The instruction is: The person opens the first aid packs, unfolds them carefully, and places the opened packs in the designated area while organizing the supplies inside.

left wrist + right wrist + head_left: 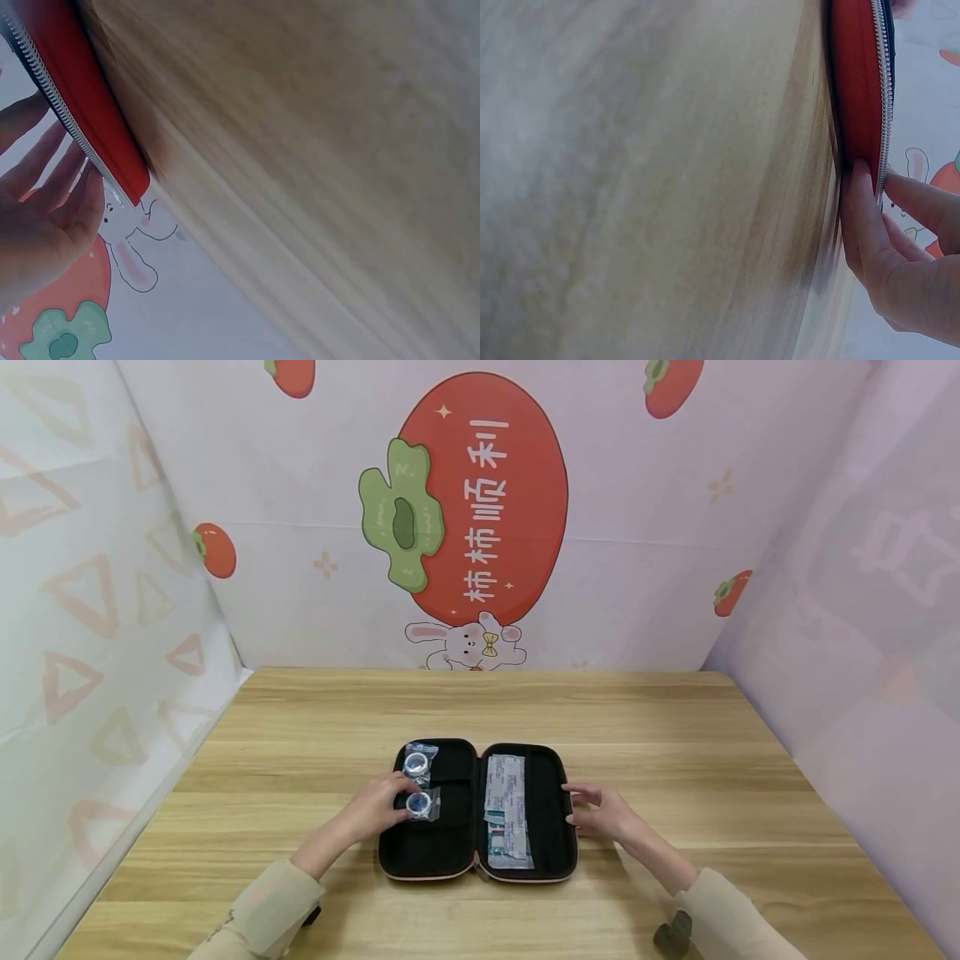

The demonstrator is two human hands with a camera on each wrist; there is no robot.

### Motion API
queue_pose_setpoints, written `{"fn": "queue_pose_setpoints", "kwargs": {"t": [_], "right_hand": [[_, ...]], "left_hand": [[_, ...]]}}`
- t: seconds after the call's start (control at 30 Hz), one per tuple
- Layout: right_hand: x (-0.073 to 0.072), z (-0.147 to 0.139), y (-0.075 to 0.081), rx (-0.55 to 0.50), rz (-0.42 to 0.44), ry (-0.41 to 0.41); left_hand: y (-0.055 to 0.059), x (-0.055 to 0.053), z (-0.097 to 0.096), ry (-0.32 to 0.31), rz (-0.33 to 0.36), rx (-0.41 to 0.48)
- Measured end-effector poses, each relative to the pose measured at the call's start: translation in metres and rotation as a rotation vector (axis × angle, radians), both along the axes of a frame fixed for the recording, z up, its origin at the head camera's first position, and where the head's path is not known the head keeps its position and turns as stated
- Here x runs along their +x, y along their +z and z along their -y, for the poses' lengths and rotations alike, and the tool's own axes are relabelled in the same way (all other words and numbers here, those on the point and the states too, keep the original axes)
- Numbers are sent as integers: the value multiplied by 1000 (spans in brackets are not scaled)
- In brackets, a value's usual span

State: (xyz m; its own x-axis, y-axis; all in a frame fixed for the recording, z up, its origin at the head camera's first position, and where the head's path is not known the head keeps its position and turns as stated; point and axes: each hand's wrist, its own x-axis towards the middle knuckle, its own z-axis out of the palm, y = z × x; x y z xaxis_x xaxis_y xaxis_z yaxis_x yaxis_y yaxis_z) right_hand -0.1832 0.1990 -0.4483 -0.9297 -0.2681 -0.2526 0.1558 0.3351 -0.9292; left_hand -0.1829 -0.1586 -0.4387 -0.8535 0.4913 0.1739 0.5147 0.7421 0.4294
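A zippered case (pixel 457 852) lies unfolded on the table, black inside and red outside. In its left half are two round white rolls in clear wrappers: one upper roll (pixel 416 765) and one lower roll (pixel 420 804). My left hand (pixel 377 808) reaches over the case's left edge and pinches the lower wrapped roll between thumb and fingers; in the left wrist view the zipper edge hides its fingertips. My right hand (pixel 606 812) grips the right edge, thumb at the rim and other fingers against the red side (pixel 859 82). White printed packets (pixel 507 810) lie in the right half.
The wooden table (pixel 660 727) extends around the case. A printed cloth backdrop (pixel 630 593) stands behind it, with cloth walls at left (pixel 112 610) and right (pixel 862 635). Dark straps show at both sleeves.
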Motion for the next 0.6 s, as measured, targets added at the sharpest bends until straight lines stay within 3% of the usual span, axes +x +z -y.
{"fn": "queue_pose_setpoints", "kwargs": {"t": [0.37, 0.6], "right_hand": [[0, 0, 0, -2, -4, 2], [0, 0, 0, 9, 6, -11]], "left_hand": [[-8, -3, -8, -12, -85, 35], [-8, -2, -13, -15, -115, 55]]}}
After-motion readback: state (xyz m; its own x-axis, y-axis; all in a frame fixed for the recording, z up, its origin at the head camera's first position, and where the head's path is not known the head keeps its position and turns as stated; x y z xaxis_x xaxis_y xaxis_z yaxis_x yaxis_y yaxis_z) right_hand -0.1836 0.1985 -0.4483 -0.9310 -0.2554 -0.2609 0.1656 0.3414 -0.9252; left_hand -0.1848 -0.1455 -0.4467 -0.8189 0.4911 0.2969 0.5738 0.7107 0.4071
